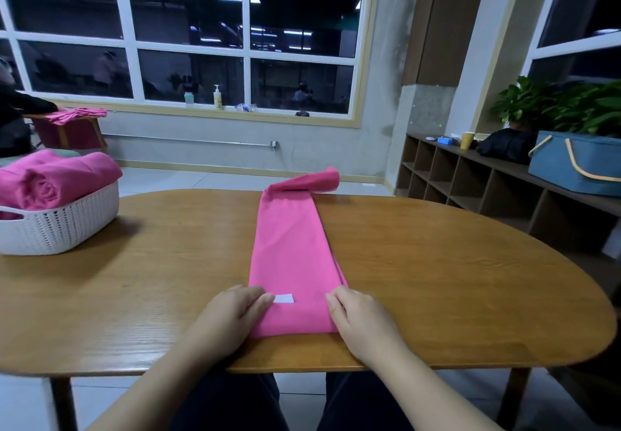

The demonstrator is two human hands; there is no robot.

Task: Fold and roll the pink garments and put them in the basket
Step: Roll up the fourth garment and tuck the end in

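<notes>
A pink garment [292,249] lies folded into a long narrow strip down the middle of the wooden table [453,279]. Its far end curls up at the table's far edge. A small white label [284,298] shows near its near end. My left hand [232,313] rests on the strip's near left corner, fingers straight and touching the cloth. My right hand [359,319] lies on the near right corner, its fingers along the folded edge. A white woven basket [64,225] at the table's left holds rolled pink garments [50,182].
More pink cloth [77,115] lies on a small table at the far left. A cubby shelf [470,178] along the right wall carries a blue basket [578,162], a dark bag, a yellow cup and plants. Bottles stand on the window sill.
</notes>
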